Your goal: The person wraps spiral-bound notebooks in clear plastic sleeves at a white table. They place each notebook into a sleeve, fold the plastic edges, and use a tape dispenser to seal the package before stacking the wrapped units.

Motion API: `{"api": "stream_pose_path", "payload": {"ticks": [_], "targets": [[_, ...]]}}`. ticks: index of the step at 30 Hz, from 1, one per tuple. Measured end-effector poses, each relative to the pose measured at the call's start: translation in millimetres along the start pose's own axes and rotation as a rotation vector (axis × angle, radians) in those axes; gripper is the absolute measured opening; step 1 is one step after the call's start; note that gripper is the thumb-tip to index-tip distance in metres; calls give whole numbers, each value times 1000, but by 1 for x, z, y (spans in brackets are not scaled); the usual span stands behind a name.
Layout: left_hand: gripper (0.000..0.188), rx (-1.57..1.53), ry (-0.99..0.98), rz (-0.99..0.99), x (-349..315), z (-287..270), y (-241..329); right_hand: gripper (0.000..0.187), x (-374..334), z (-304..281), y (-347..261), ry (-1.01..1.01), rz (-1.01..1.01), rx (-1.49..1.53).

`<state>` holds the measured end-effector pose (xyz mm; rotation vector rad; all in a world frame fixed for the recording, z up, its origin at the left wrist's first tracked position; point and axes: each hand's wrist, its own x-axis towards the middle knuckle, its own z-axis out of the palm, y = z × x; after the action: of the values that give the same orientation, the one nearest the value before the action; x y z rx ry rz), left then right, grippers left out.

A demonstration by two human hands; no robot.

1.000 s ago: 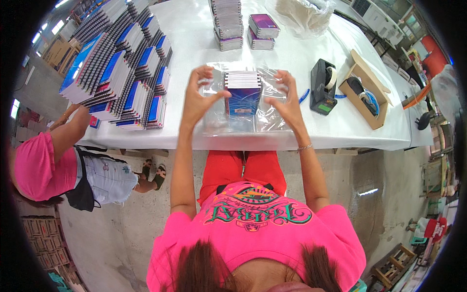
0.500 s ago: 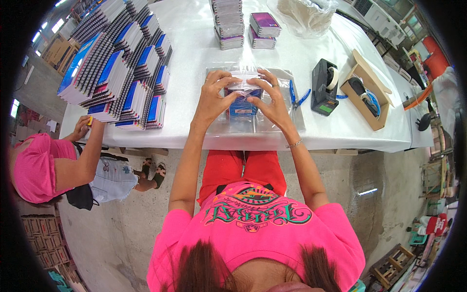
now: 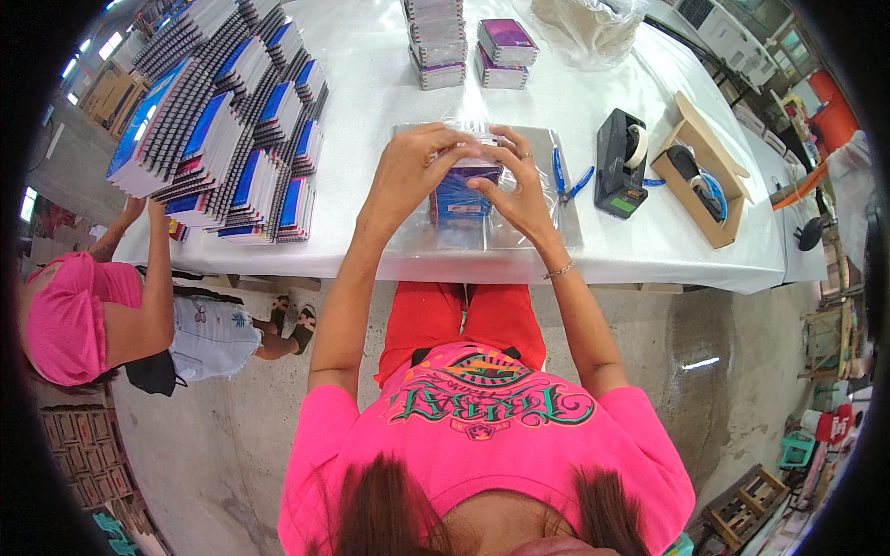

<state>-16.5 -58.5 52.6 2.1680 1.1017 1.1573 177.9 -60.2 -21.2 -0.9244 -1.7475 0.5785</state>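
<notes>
Near side of desk (image 3: 352, 111), centre: blue-covered notebook stack (image 3: 459, 208) lies on a grey sheet (image 3: 569, 230), with clear film (image 3: 414, 233) around it and partly over it. Left hand (image 3: 408, 171) arches over the stack's far left corner, fingers bent inward. Right hand (image 3: 519, 195) sits at the far right, thumb and forefinger apart above the cover. Whether either pinches film: cannot tell.

Judgement: step looks like folding film over the far end. Draw it snug without skewing the stack; pin one flap with a thumb while tucking the other; keep corners flat.

At the sheet's right edge, blue-handled pliers (image 3: 581, 182); farther right, black tape dispenser (image 3: 613, 190), within easy reach.

Hard to make out: stack's far end and fingertip contact, behind the hands; film edges, lost in glare; notebook count. Far side: tall notebook pile (image 3: 438, 51), cut off by the view's limit.
</notes>
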Motion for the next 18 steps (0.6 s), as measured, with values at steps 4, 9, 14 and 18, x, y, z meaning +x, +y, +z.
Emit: {"api": "stream_pose_path", "payload": {"ticks": [4, 9, 14, 18], "targets": [[45, -153, 330, 96, -14, 12, -16, 36, 1, 3, 0, 58, -9, 10], [54, -48, 289, 105, -24, 22, -41, 30, 2, 4, 4, 86, -14, 34], [46, -140, 203, 76, -18, 17, -38, 26, 4, 3, 3, 84, -12, 61], [31, -61, 78, 152, -14, 10, -39, 23, 5, 5, 2, 85, 32, 128]]}}
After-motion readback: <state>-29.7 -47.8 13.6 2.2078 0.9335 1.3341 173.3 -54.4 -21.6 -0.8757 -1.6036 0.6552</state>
